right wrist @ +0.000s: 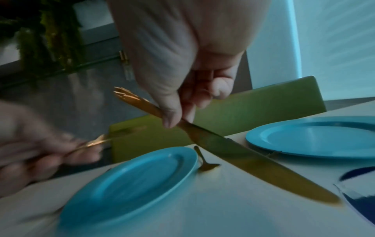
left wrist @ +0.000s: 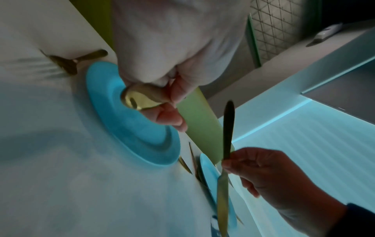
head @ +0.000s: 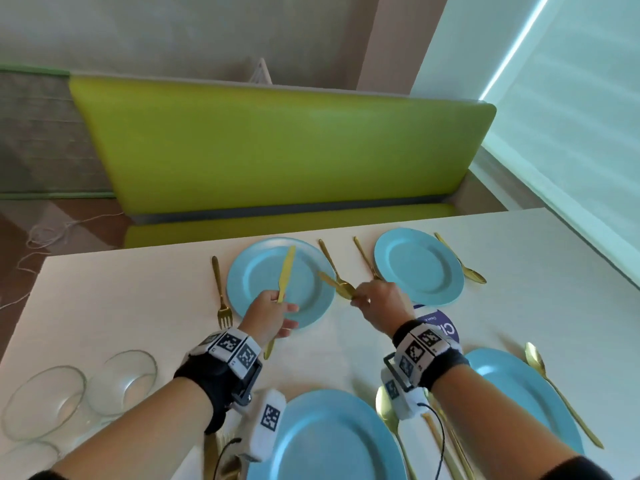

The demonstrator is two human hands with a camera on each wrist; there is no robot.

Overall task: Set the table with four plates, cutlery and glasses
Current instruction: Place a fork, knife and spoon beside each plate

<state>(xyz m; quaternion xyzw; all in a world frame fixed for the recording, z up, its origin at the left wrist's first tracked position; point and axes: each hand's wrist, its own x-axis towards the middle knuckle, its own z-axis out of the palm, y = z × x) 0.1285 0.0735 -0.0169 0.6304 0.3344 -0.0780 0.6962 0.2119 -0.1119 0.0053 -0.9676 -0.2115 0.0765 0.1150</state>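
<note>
Each hand pinches a knife, left hand (head: pixel 268 311) and right hand (head: pixel 379 303); loose pinches risk knives dropping onto the far plate (head: pixel 304 306).

Four blue plates (head: pixel 280 285), two knives (head: pixel 286 273), two glass bowls (head: pixel 45 401).

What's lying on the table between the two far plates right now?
In the head view, a gold spoon and a second gold piece, its end hidden, lie between the far left plate and far right plate.
</note>
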